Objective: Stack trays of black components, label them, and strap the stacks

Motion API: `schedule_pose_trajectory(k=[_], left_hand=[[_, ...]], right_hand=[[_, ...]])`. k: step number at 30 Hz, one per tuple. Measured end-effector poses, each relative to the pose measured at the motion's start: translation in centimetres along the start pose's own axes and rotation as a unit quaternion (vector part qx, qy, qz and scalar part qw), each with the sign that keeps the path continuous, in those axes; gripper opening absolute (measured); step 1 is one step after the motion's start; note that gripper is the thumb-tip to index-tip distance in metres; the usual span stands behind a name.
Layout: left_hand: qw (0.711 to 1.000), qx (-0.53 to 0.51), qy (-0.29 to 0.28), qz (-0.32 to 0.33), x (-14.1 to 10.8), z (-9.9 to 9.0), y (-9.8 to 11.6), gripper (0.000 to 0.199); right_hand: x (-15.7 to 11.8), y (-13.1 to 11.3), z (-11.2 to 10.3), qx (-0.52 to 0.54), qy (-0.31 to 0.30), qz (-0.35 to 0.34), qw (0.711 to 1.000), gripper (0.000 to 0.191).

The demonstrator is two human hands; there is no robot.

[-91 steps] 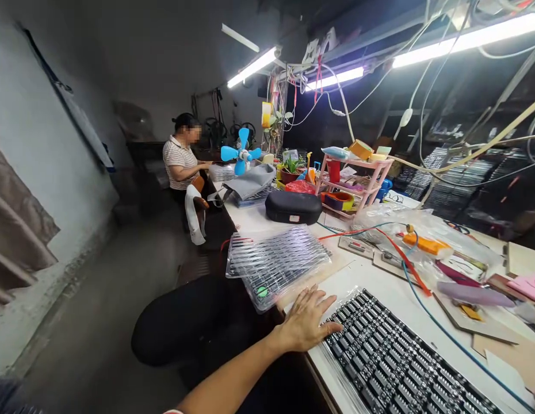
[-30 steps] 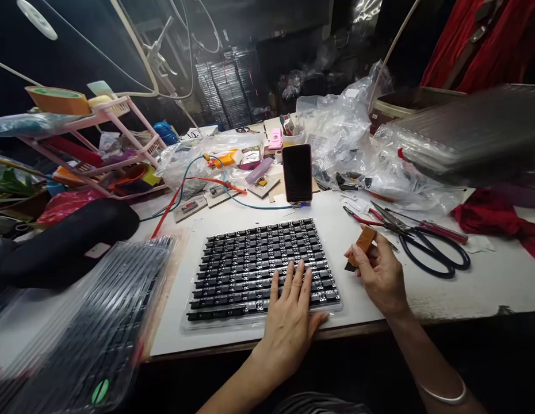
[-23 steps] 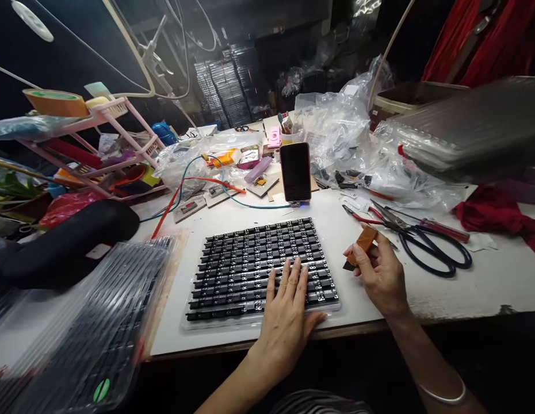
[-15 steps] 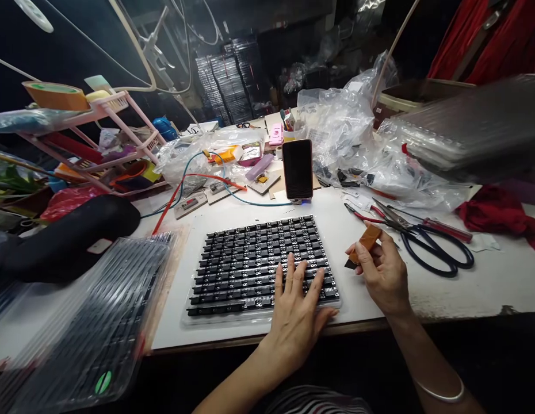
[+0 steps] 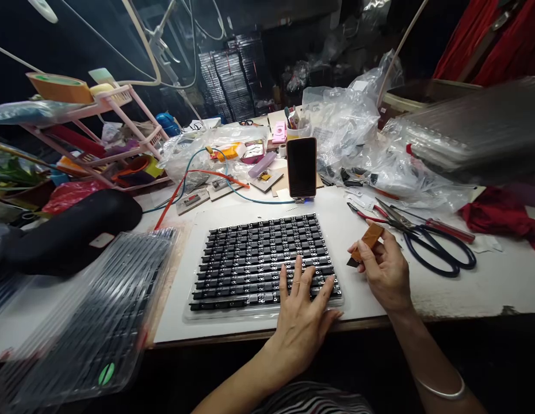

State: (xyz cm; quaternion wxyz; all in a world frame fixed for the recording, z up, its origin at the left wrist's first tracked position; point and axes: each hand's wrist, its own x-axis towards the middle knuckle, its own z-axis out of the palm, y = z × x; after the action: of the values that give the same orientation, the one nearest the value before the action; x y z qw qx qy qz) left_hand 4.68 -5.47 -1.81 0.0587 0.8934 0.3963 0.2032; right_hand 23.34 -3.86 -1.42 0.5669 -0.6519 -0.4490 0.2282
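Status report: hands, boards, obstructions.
Left hand spread on boards in clear tray, hiding some. Right hand gripping brown tool, off the tray. Scissors near right hand.

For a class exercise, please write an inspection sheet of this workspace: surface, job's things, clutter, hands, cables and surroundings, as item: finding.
Surface: flat white tabletop, scuffed near its front edge at the right.
Job's things: clear plastic tray bearing rows of black rectangular circuit boards; small orange-brown block with a dark tip.
Clutter: crumpled clear plastic bags; large dark-handled metal scissors; clear ribbed plastic trays at left.
Hands: left hand spread over the boards' near right part; right hand grips the block.
Cables: thin blue cable reaching the base of an upright dark-screened phone.
Surroundings: pink plastic rack at left; red hanging cloth upper right.
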Motion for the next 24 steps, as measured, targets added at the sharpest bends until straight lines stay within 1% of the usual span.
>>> schedule_pose_trajectory(k=[3, 9, 17, 24], left_hand=[[1.000, 0.001, 0.000, 0.006, -0.17, -0.02, 0.00, 0.046], [1.000, 0.006, 0.021, 0.021, -0.35, 0.14, -0.10, 0.042], [1.000, -0.007, -0.023, -0.001, 0.16, -0.58, 0.01, 0.044], [1.000, -0.007, -0.018, 0.012, 0.01, -0.52, 0.24, 0.042]], right_hand=[[0.02, 0.01, 0.03, 0.000, 0.000, 0.000, 1.000, 0.053], [0.06, 0.17, 0.07, -0.006, 0.001, 0.004, 1.000, 0.049], [0.04, 0.12, 0.03, 0.005, -0.003, 0.005, 1.000, 0.050], [0.12, 0.21, 0.10, 0.006, -0.003, 0.006, 1.000, 0.050]])
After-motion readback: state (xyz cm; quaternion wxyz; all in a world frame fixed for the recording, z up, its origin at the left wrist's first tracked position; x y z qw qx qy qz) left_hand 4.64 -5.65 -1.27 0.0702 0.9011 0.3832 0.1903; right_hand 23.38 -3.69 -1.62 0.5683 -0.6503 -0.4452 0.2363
